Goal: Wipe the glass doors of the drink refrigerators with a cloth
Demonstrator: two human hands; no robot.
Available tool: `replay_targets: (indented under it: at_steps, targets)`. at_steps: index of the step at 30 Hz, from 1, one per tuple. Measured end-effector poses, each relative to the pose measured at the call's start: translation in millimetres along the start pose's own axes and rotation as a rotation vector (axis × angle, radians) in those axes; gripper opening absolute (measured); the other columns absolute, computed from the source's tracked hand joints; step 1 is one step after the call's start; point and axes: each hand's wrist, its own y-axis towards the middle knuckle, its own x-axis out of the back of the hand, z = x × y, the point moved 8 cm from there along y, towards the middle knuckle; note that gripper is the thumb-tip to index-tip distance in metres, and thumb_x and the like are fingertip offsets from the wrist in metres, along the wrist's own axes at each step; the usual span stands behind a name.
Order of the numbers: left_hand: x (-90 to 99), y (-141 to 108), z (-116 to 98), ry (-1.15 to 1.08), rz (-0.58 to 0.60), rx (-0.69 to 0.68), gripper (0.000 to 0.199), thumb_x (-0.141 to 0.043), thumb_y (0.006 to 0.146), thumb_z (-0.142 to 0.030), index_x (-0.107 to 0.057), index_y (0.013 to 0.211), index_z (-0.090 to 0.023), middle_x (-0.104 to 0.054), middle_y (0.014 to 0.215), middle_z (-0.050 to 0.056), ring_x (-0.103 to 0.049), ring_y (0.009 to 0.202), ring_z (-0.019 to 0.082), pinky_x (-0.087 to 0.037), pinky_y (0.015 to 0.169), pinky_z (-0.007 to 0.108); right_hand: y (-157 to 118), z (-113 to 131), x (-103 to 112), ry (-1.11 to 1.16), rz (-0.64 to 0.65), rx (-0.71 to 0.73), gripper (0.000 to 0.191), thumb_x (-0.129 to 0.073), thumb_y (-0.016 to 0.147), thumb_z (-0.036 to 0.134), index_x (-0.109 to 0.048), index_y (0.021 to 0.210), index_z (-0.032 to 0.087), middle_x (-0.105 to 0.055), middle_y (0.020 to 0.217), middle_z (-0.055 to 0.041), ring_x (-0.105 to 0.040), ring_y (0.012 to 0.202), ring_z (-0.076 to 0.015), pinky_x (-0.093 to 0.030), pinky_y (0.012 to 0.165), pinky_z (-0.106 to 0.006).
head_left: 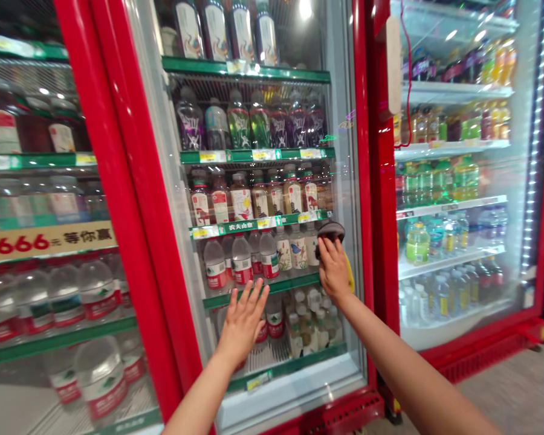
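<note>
My left hand [243,320] is raised with its fingers spread, in front of the glass door [344,199] of a red-framed drinks fridge. It holds nothing; whether the palm touches the glass I cannot tell. To its right, my right hand [333,269] presses a dark rounded pad [332,229] against the door near its right edge. A yellow part [350,275] shows beside that hand, and its exact shape is hidden. Behind the glass, water bottles with red labels [242,263] stand on a shelf, and small pale bottles [306,326] are lower down.
The red door frame [365,199] runs just right of my right hand. Another fridge with bottles [95,290] is at the left. A lit fridge [453,211] stands at the right, with a red cable [408,90] hanging beside it. Grey floor [517,386] shows below.
</note>
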Motion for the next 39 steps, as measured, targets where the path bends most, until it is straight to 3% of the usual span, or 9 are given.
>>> replay_targets:
  at_steps: [6, 9, 12, 16, 20, 26, 29, 34, 39]
  targets:
    - [-2.3, -20.9, 37.2, 0.001, 0.116, 0.111, 0.115, -0.083, 0.071, -0.053, -0.015, 0.16, -0.028, -0.016, 0.167, 0.009, -0.004, 0.155, 0.035, -0.01, 0.124, 0.063, -44.6, 18.3, -5.5, 0.005, 0.124, 0.28, 0.07, -0.041, 0.09, 0.006, -0.033, 0.158, 0.023, -0.053, 0.15, -0.0084, -0.03, 0.151, -0.0287, -0.037, 0.118, -0.055]
    - [-10.1, -26.1, 43.3, -0.001, 0.16, 0.106, 0.124, -0.088, 0.063, -0.053, -0.013, 0.16, -0.031, -0.017, 0.167, 0.008, -0.001, 0.155, 0.036, -0.014, 0.121, 0.068, -21.9, 4.3, 2.5, 0.009, 0.002, 0.15, 0.075, -0.037, 0.089, 0.003, -0.023, 0.161, 0.018, -0.044, 0.156, -0.0152, -0.023, 0.153, -0.0321, -0.041, 0.114, -0.057]
    - [-13.7, -27.5, 44.8, -0.001, 0.145, 0.111, 0.126, -0.09, 0.062, -0.051, -0.013, 0.16, -0.032, -0.017, 0.167, 0.008, 0.004, 0.155, 0.035, -0.016, 0.122, 0.067, 6.1, 32.5, -4.4, 0.044, -0.035, 0.117, 0.076, -0.039, 0.089, 0.004, -0.021, 0.161, 0.018, -0.036, 0.161, -0.0159, -0.019, 0.154, -0.034, -0.04, 0.114, -0.059]
    - [-13.6, -28.1, 42.2, 0.0, 0.126, 0.104, 0.124, -0.089, 0.063, -0.05, -0.014, 0.16, -0.031, -0.014, 0.167, 0.006, 0.009, 0.154, 0.033, -0.012, 0.123, 0.066, -10.2, 78.3, -20.8, 0.061, 0.065, 0.253, 0.066, -0.041, 0.092, 0.007, -0.037, 0.156, 0.022, -0.048, 0.154, -0.0116, -0.026, 0.152, -0.0314, -0.04, 0.116, -0.055]
    - [-15.4, -28.4, 40.5, -0.015, 0.151, 0.103, 0.126, -0.09, 0.063, -0.049, -0.011, 0.16, -0.03, -0.011, 0.167, 0.007, 0.011, 0.154, 0.032, -0.007, 0.123, 0.066, -39.2, 75.0, -15.2, 0.111, 0.112, 0.428, 0.062, -0.039, 0.092, 0.003, -0.05, 0.147, 0.027, -0.059, 0.144, -0.0074, -0.035, 0.148, -0.0277, -0.039, 0.117, -0.054]
    - [-20.1, -29.3, 40.6, -0.031, 0.183, 0.123, 0.133, -0.092, 0.061, -0.045, -0.005, 0.16, -0.031, -0.009, 0.168, 0.006, 0.013, 0.154, 0.031, -0.006, 0.123, 0.066, 16.3, 85.3, -2.6, 0.274, -0.147, 0.142, 0.066, -0.043, 0.092, 0.007, -0.036, 0.155, 0.027, -0.035, 0.16, -0.0134, -0.04, 0.146, -0.0258, -0.046, 0.113, -0.047]
    - [-19.3, -30.1, 38.6, -0.032, 0.191, 0.119, 0.132, -0.091, 0.062, -0.044, -0.004, 0.16, -0.031, -0.006, 0.168, 0.006, 0.013, 0.154, 0.031, -0.007, 0.123, 0.065, 19.1, 119.8, -13.1, 0.227, -0.077, 0.152, 0.075, -0.039, 0.09, 0.003, -0.023, 0.16, 0.022, -0.027, 0.165, -0.0152, -0.036, 0.148, -0.0254, -0.045, 0.114, -0.045]
    - [-13.3, -30.8, 36.5, -0.034, 0.206, 0.122, 0.128, -0.089, 0.066, -0.04, -0.004, 0.161, -0.03, -0.001, 0.169, 0.006, 0.012, 0.154, 0.031, -0.009, 0.124, 0.065, -10.9, 132.8, -15.5, 0.096, 0.194, 0.523, 0.079, -0.04, 0.087, -0.001, -0.027, 0.16, 0.028, -0.046, 0.157, -0.0042, -0.043, 0.144, -0.0211, -0.038, 0.118, -0.044]
    - [0.7, -40.9, 39.7, -0.016, 0.201, 0.075, 0.116, -0.079, 0.075, -0.027, -0.002, 0.161, -0.027, 0.001, 0.169, 0.004, 0.01, 0.155, 0.026, -0.012, 0.126, 0.057, 26.9, 126.7, -10.9, 0.072, 0.066, 0.313, 0.076, -0.038, 0.09, 0.002, -0.026, 0.16, 0.03, -0.041, 0.159, -0.0038, -0.034, 0.149, -0.0243, -0.029, 0.122, -0.053]
